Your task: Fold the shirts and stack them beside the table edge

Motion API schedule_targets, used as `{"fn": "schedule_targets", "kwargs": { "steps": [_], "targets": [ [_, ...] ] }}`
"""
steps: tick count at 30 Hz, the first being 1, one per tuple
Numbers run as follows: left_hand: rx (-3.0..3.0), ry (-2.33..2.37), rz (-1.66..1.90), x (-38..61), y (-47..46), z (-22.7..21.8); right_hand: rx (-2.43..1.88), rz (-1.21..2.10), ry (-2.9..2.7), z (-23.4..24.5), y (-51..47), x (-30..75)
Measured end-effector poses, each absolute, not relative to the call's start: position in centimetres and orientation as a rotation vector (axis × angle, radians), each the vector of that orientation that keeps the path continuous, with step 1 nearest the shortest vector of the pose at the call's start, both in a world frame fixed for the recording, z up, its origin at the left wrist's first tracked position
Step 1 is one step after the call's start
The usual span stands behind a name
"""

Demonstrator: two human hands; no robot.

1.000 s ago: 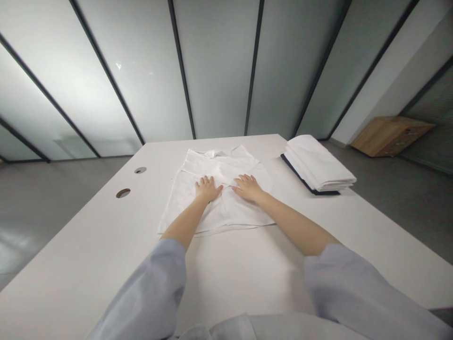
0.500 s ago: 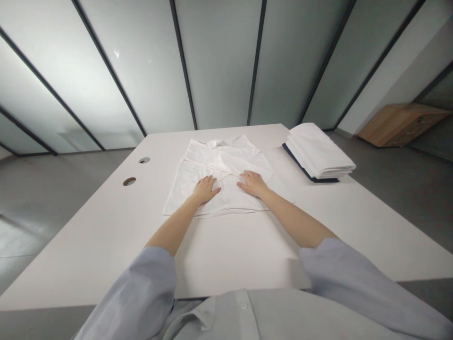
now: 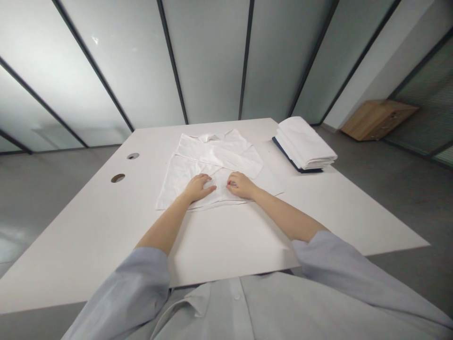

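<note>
A white shirt (image 3: 215, 156) lies partly folded on the table before me, its collar at the far side and its hem toward me. My left hand (image 3: 198, 188) rests on the left part of the lower cloth, fingers slightly bent and the thumb apart. To its right, my right hand (image 3: 241, 185) is closed at the middle of the lower part, fingertips and thumb drawn together on the cloth. What exactly lies between those fingertips is too small to make out clearly. Several creases run across the fabric around both hands.
The white table (image 3: 134, 264) carries a stack of folded white cloth (image 3: 304, 141) at the back right, with a dark blue piece (image 3: 288, 158) under it. Two round holes pierce the tabletop at left. Beyond stand frosted glass panels (image 3: 208, 61) and a wooden cabinet (image 3: 375, 120).
My right hand has gone from lying flat with fingers spread to closed fingers, shifting slightly toward me. The left hand has slid a little nearer to me. The view has turned slightly right.
</note>
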State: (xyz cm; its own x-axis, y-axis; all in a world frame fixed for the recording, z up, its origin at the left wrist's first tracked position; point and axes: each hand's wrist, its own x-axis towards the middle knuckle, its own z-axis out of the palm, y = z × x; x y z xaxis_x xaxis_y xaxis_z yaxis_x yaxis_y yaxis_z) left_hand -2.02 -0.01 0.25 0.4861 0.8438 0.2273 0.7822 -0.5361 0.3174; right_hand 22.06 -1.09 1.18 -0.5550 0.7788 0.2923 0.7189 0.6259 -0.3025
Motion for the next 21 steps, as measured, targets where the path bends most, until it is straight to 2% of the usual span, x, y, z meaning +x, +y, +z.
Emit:
{"fn": "schedule_targets", "kwargs": {
  "steps": [5,11,17,21],
  "targets": [
    [2.563,1.451,0.456,-1.7,-0.4,0.5,-0.966,0.37,-2.567,1.4,-2.5,21.2],
    [2.578,1.48,0.369,-1.6,-0.6,0.6,-0.891,0.448,-2.633,1.1,-2.7,20.8],
    [2.578,1.477,0.328,-1.6,-0.6,0.5,-1.076,0.728,-2.351,0.1,-1.7,21.9],
    [2.576,1.478,0.309,-1.6,-0.7,0.5,-1.051,0.771,-2.118,0.6,-1.6,22.4]
  ]
}}
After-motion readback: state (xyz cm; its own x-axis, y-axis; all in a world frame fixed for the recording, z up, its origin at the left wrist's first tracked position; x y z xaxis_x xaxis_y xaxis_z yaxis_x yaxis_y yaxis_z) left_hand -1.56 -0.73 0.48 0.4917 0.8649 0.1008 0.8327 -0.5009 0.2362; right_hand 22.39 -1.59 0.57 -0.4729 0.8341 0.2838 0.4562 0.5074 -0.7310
